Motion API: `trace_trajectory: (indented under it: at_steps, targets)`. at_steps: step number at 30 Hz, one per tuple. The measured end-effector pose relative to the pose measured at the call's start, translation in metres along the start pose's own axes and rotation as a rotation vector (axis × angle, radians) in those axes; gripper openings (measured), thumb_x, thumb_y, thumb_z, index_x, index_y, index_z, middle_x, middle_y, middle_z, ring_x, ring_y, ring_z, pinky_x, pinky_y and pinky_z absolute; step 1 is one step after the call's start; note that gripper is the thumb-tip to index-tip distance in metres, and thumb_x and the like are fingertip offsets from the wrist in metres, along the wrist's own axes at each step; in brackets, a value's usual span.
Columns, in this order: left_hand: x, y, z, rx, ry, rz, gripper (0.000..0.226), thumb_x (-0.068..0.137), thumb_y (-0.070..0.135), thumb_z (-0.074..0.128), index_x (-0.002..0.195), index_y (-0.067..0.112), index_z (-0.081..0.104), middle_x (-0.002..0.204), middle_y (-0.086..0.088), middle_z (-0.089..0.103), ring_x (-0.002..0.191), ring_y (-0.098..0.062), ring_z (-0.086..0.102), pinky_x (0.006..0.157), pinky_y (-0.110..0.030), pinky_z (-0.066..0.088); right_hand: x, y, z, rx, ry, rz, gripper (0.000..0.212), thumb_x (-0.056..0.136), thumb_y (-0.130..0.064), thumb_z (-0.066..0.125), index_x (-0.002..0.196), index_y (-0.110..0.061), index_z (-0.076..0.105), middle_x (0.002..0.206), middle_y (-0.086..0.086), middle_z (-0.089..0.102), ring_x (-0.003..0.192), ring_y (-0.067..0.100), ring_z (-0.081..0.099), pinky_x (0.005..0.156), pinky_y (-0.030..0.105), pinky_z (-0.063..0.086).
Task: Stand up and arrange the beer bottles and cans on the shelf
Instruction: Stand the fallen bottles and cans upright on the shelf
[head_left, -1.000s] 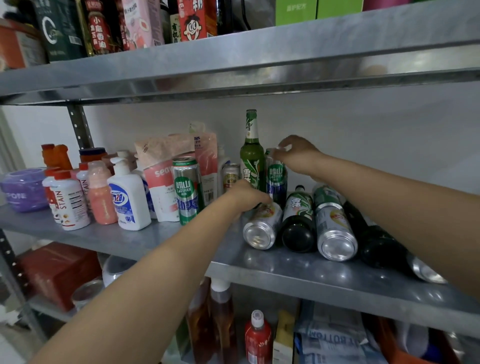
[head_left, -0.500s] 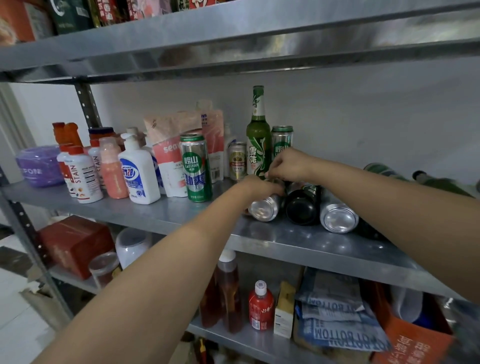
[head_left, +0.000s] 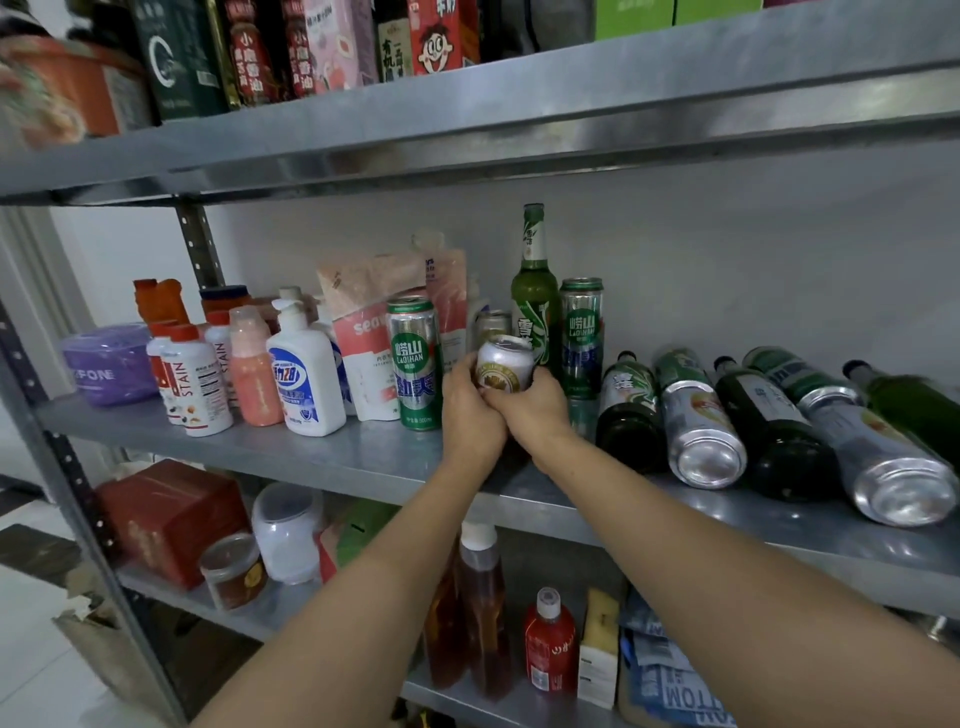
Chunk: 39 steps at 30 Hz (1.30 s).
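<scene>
Small silver beer can with a gold emblem (head_left: 505, 364), roughly upright, is held in both hands just over the grey metal shelf (head_left: 311, 452). The left hand (head_left: 467, 410) wraps curled fingers round its left side, and the right hand (head_left: 537, 413) curls round its right and lower half. Just to its left stands a tall green-and-silver can (head_left: 415, 364). Close behind are an upright green glass bottle (head_left: 535, 306) and a second tall green can (head_left: 582, 338). Off to the right, on their sides, lie a dark green bottle (head_left: 631, 410), a silver can (head_left: 698, 426), another dark bottle (head_left: 769, 431) and a long silver can (head_left: 872, 452).
</scene>
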<state>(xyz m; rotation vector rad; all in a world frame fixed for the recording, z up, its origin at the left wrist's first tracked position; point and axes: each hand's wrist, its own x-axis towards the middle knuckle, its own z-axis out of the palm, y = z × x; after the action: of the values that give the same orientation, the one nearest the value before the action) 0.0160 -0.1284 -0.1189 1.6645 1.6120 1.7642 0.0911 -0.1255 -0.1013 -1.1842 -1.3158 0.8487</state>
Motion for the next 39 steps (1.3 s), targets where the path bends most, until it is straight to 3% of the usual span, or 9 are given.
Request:
trace_trajectory:
  at_steps: [3, 8, 13, 16, 22, 27, 30, 34, 39]
  targets:
    - [0.003, -0.007, 0.001, -0.021, -0.009, -0.011, 0.053, 0.084, 0.007, 0.066, 0.133, 0.010, 0.046, 0.123, -0.010, 0.058, 0.112, -0.021, 0.057, 0.099, -0.037, 0.048, 0.002, 0.007, 0.006, -0.013, 0.013, -0.063, 0.038, 0.071, -0.018, 0.081, 0.100, -0.026, 0.059, 0.090, -0.006, 0.067, 0.083, 0.010, 0.063, 0.067, 0.017, 0.049]
    - [0.006, -0.021, 0.003, 0.058, -0.066, -0.176, 0.039, 0.089, 0.008, 0.059, 0.127, 0.008, 0.048, 0.116, -0.013, 0.064, 0.104, -0.029, 0.061, 0.086, -0.034, 0.049, 0.009, 0.018, 0.013, -0.076, -0.036, -0.133, 0.056, 0.075, -0.016, 0.080, 0.126, -0.020, 0.057, 0.112, 0.001, 0.069, 0.101, 0.015, 0.064, 0.090, 0.031, 0.052]
    - [0.008, -0.025, 0.006, 0.143, -0.051, -0.190, 0.038, 0.089, 0.013, 0.062, 0.125, 0.004, 0.051, 0.115, -0.016, 0.065, 0.105, -0.033, 0.061, 0.083, -0.035, 0.047, 0.013, 0.027, 0.014, -0.154, -0.028, -0.136, 0.045, 0.079, -0.017, 0.077, 0.120, -0.011, 0.060, 0.110, 0.009, 0.070, 0.100, 0.023, 0.066, 0.091, 0.042, 0.053]
    - [0.008, -0.026, 0.007, 0.132, -0.049, -0.197, 0.037, 0.089, 0.014, 0.064, 0.123, 0.005, 0.052, 0.114, -0.016, 0.065, 0.104, -0.032, 0.062, 0.083, -0.035, 0.047, 0.013, 0.029, 0.014, -0.150, -0.020, -0.146, 0.038, 0.080, -0.016, 0.075, 0.116, -0.010, 0.063, 0.108, 0.008, 0.071, 0.098, 0.021, 0.066, 0.089, 0.039, 0.053]
    - [0.005, -0.019, 0.002, 0.116, -0.063, -0.214, 0.034, 0.089, 0.010, 0.060, 0.122, 0.005, 0.052, 0.115, -0.017, 0.064, 0.105, -0.033, 0.060, 0.088, -0.040, 0.050, 0.010, 0.026, 0.012, -0.105, -0.046, -0.146, 0.040, 0.081, -0.014, 0.075, 0.119, -0.010, 0.061, 0.109, 0.007, 0.070, 0.099, 0.018, 0.065, 0.089, 0.034, 0.052]
    - [0.004, -0.014, 0.002, 0.111, -0.071, -0.219, 0.032, 0.089, 0.011, 0.058, 0.121, 0.005, 0.053, 0.115, -0.016, 0.064, 0.104, -0.032, 0.060, 0.083, -0.035, 0.047, 0.010, 0.024, 0.009, -0.089, -0.059, -0.106, 0.045, 0.080, -0.016, 0.076, 0.122, -0.012, 0.059, 0.112, 0.006, 0.069, 0.098, 0.017, 0.063, 0.088, 0.032, 0.051]
    - [0.003, -0.015, 0.003, 0.111, -0.075, -0.228, 0.031, 0.089, 0.012, 0.059, 0.120, 0.007, 0.054, 0.113, -0.015, 0.065, 0.101, -0.030, 0.061, 0.080, -0.032, 0.046, 0.009, 0.024, 0.007, -0.093, -0.063, -0.072, 0.050, 0.080, -0.018, 0.076, 0.125, -0.009, 0.057, 0.115, 0.008, 0.069, 0.103, 0.021, 0.064, 0.092, 0.039, 0.052]
    - [0.001, -0.012, 0.004, 0.127, -0.074, -0.245, 0.034, 0.090, 0.013, 0.058, 0.123, 0.006, 0.053, 0.115, -0.016, 0.065, 0.104, -0.033, 0.061, 0.088, -0.039, 0.049, 0.003, 0.017, 0.004, -0.082, -0.066, -0.039, 0.052, 0.081, -0.019, 0.074, 0.128, -0.010, 0.055, 0.118, 0.009, 0.067, 0.108, 0.025, 0.063, 0.096, 0.045, 0.050]
    - [-0.027, 0.000, -0.007, 0.001, 0.012, -0.106, 0.030, 0.090, 0.010, 0.060, 0.120, 0.010, 0.058, 0.114, -0.008, 0.066, 0.106, -0.026, 0.063, 0.090, -0.037, 0.051, -0.027, 0.006, -0.009, -0.080, -0.064, -0.066, 0.053, 0.087, -0.021, 0.068, 0.136, -0.014, 0.049, 0.125, 0.006, 0.064, 0.115, 0.021, 0.060, 0.091, 0.028, 0.046]
